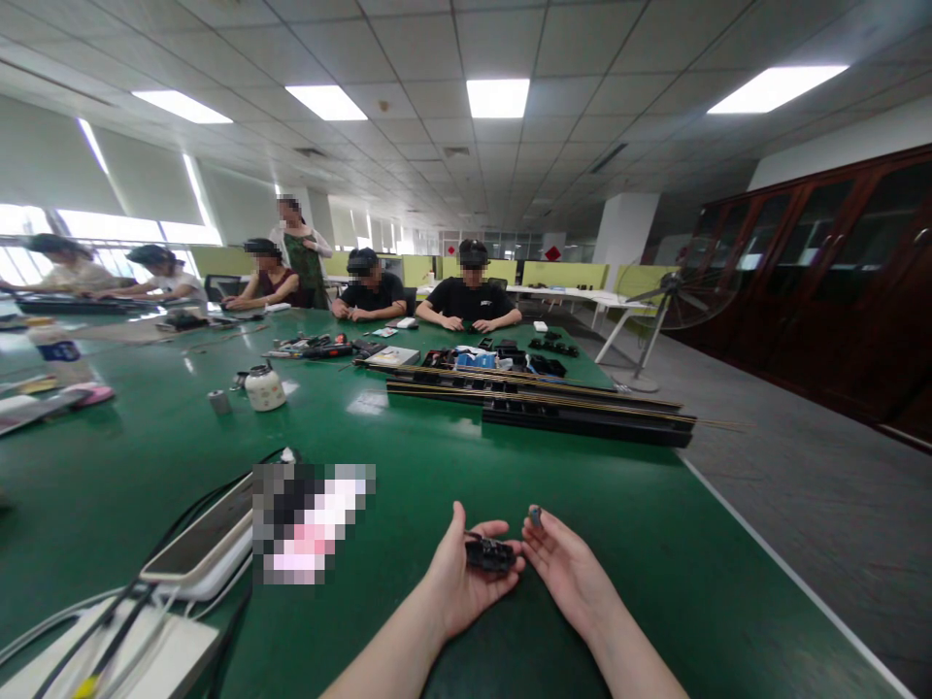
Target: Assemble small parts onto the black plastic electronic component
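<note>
My left hand (460,584) is turned palm up over the near part of the green table. A small black part (490,554) with an uneven, block-like surface rests across its fingers, the thumb raised beside it; its exact kind cannot be made out. Just to the right, my right hand (569,571) pinches a tiny grey-blue piece (536,516) between thumb and forefinger. The other right fingers are curled close to the black part, near the left fingertips.
Beyond my hands lie long black rails (589,425) with thin brass-coloured rods on top. A white jar (265,387) and a grey cylinder (218,402) stand left of them. Nearer left are a phone (208,529) and cables. Several people sit across the table (393,476).
</note>
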Demonstrator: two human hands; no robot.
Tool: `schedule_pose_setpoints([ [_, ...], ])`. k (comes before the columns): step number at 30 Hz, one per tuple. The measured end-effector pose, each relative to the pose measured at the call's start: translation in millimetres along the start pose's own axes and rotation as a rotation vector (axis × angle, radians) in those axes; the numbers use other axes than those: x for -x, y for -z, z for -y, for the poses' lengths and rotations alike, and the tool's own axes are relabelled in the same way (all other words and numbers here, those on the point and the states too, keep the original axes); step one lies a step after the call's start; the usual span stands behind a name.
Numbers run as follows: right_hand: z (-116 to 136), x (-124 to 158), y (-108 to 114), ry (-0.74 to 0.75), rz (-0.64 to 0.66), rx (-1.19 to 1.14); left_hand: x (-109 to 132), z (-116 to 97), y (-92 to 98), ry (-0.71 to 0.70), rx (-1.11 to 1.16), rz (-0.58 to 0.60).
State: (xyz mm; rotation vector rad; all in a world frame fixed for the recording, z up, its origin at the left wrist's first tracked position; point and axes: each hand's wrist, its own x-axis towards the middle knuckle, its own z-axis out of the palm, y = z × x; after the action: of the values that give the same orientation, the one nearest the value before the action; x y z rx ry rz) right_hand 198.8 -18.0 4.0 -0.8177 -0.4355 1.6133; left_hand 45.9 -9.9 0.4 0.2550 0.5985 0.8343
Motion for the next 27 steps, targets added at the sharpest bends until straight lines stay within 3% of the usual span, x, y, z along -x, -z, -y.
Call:
schedule_pose_setpoints([
  [14, -2, 3, -4, 0.082, -0.011, 0.108, 0, 1, 1.5, -0.009, 0.005, 0.011],
  [27, -9, 9, -15, 0.283, 0.023, 0.506, -2, 1, 1.8, 0.001, 0.008, 0.010],
])
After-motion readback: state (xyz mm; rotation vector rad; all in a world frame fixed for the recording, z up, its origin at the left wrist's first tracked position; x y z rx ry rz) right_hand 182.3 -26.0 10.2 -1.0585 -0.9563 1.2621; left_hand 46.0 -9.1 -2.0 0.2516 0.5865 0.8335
